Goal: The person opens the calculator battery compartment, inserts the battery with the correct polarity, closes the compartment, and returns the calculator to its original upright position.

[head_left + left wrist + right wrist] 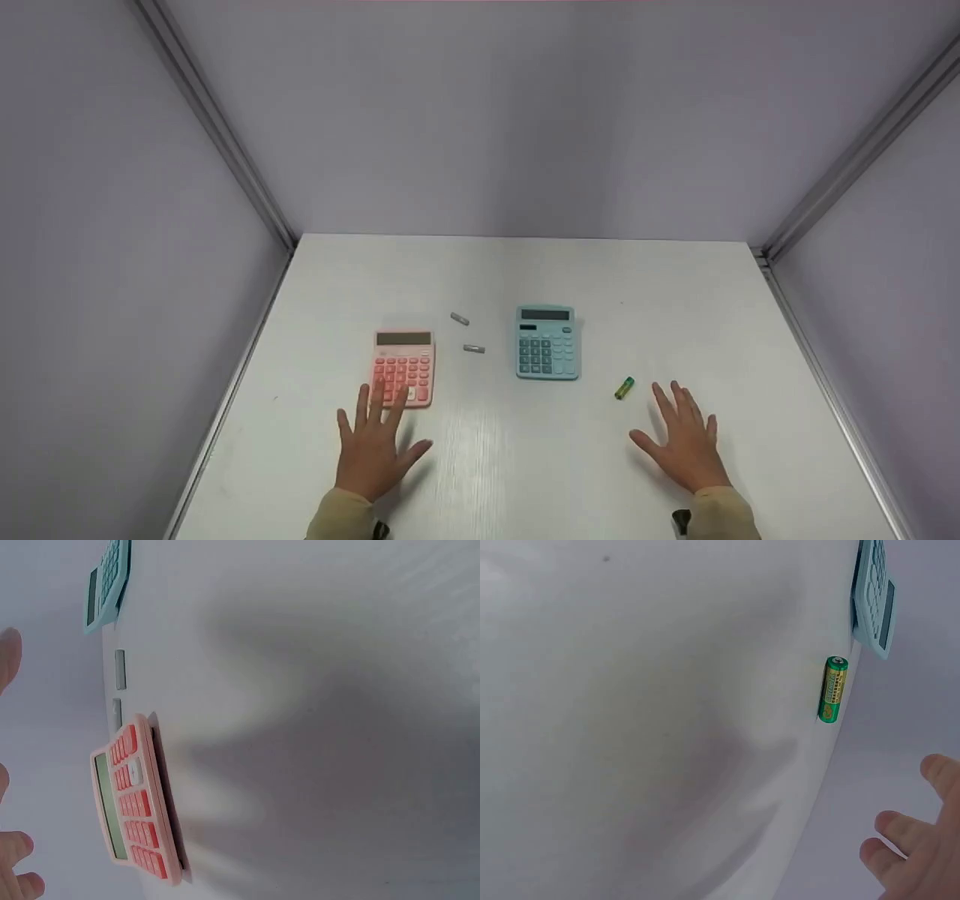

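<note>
My left hand [373,454] has its fingers spread above the near end of a pink calculator [403,358], holding nothing. The left wrist view shows a gap between those fingertips [24,844] and the pink calculator [135,802]. My right hand [684,450], fingers likewise spread, hovers over the table just right of a green and gold battery [624,388]. That battery [833,690] lies on its side in the right wrist view. A blue calculator [547,342] lies face up between the hands. Two silver-grey batteries [460,319] lie between the calculators.
The white table [480,465] is bounded by a grey back wall [450,120] and side panels [97,262]. Metal rails [217,120] run along the corners. Tan sleeves [341,516] cover both forearms, with a black strap piece [681,519] at the right wrist.
</note>
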Motion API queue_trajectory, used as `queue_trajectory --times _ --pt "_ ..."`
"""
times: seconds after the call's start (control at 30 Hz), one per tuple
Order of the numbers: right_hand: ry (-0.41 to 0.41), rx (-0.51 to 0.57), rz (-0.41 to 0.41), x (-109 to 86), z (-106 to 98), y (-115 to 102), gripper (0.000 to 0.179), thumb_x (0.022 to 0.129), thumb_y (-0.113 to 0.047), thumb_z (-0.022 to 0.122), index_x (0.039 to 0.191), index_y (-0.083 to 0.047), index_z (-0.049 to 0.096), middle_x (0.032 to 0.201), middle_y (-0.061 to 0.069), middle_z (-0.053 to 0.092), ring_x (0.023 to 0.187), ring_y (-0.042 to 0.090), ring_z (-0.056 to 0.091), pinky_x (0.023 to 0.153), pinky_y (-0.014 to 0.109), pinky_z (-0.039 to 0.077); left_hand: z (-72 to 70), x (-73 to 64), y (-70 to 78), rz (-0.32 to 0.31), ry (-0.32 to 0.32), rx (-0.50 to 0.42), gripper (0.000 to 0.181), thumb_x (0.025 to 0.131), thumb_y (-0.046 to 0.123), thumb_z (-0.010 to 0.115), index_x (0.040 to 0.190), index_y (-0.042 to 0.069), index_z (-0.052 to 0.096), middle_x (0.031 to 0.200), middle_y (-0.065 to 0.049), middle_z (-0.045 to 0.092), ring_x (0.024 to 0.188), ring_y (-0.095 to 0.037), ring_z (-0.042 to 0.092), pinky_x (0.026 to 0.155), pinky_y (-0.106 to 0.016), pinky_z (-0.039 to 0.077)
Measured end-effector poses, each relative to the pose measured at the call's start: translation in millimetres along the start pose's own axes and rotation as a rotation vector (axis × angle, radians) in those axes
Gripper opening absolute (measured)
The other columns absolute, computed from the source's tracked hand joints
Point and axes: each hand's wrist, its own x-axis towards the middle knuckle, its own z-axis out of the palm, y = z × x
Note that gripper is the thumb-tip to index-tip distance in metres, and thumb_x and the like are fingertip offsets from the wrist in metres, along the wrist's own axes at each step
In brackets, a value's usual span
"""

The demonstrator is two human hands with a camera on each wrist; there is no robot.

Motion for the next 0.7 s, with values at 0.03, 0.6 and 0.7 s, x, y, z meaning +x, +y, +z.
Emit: queue_trajectory --times 0.03,0.6,0.7 --pt "0.004 0.0 -0.006 1.2 0 0 0.09 0.084 -0.058 0.065 0.155 -0.027 0.019 0.159 0.015 0.013 0.144 0.038 0.008 0.1 0.079 0.0 0.1 0.5 1.5 0.002 0.003 -0.01 0.093 0.075 0.073 0.062 0.149 0.024 0.037 0.155 -0.016 0.027 0.145 -0.038 0.011 0.103 -0.075 0.014" --pt "0.025 -0.031 -0.108 30.7 -5 -15 0.092 0.083 -0.057 0.066 0.155 -0.028 0.017 0.158 0.013 0.018 0.144 0.037 0.011 0.105 0.075 0.003 11.5 32.3 40.5 0.132 0.056 -0.032 0.099 0.074 0.075 0.061 0.153 0.024 0.029 0.158 -0.013 0.02 0.145 -0.036 0.014 0.107 -0.071 0.015" --pt "0.022 -0.023 -0.122 37.0 -4 -20 0.092 0.082 -0.058 0.067 0.155 -0.028 0.019 0.158 0.012 0.02 0.144 0.036 0.011 0.106 0.074 0.004 14.7 37.9 48.0 0.147 0.04 -0.029 0.099 0.074 0.074 0.061 0.153 0.025 0.027 0.159 -0.012 0.019 0.145 -0.036 0.014 0.107 -0.07 0.017"
